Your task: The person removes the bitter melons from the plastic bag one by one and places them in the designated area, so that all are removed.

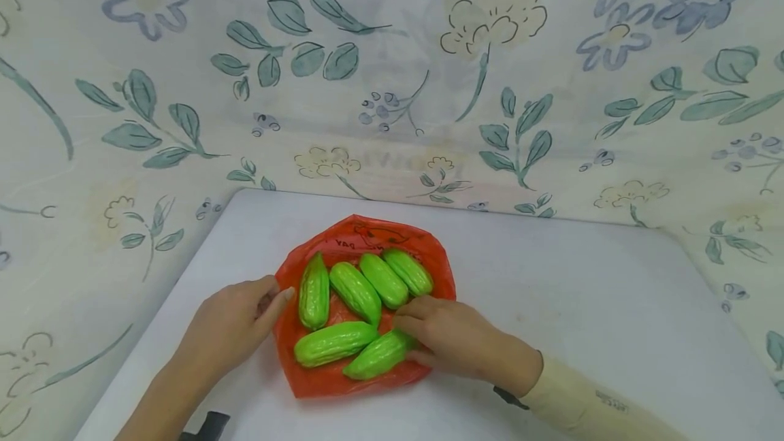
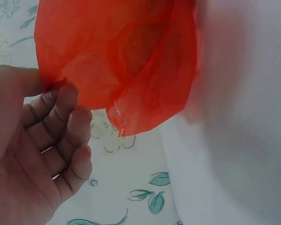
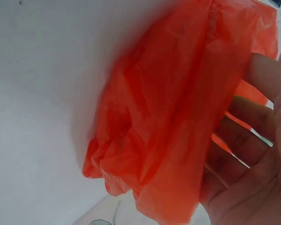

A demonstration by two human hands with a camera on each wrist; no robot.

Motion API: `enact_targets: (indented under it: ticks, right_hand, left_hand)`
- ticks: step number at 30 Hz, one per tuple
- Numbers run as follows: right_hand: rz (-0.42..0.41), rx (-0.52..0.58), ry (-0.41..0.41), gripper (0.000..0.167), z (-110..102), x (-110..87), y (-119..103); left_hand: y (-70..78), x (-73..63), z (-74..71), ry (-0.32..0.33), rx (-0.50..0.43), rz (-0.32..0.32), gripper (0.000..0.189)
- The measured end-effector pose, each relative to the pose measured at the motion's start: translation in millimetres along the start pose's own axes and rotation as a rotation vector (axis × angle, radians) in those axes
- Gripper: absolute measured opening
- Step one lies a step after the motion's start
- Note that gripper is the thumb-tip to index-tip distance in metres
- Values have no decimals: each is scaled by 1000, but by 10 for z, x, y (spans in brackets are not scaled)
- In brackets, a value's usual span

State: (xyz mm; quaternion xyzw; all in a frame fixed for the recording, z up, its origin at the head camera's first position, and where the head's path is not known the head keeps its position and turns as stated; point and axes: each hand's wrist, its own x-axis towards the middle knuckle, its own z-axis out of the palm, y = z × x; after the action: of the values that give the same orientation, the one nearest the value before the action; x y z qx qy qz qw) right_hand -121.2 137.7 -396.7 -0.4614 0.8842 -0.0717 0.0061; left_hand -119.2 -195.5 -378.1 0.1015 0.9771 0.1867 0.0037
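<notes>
A red plastic bag lies spread wide at the mouth, with several light green, ridged bitter melons inside. My left hand pinches the bag's left rim between thumb and fingers, and the left wrist view shows the film caught there. Reaching in over the right side, my right hand grips the right end of the lower right bitter melon. Beside it on the left lies another bitter melon. In the right wrist view the bag's wall hides the right fingertips.
The bag rests on a white table. A floral cloth hangs behind the table and along its sides. Four-sided table edges show at the back and left. A dark strap end shows beside the left forearm.
</notes>
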Motion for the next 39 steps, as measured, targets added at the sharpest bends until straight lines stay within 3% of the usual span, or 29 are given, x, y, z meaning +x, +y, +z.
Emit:
enact_targets:
  ticks: [15,39]
  right_hand:
    - [-15,-71,-51,45,67,-9,-40]
    - [-6,-11,70,44,-24,-103,13]
  left_hand:
    - [28,7,6,-4,-51,25,29]
    - [-20,30,18,41,-59,39,29]
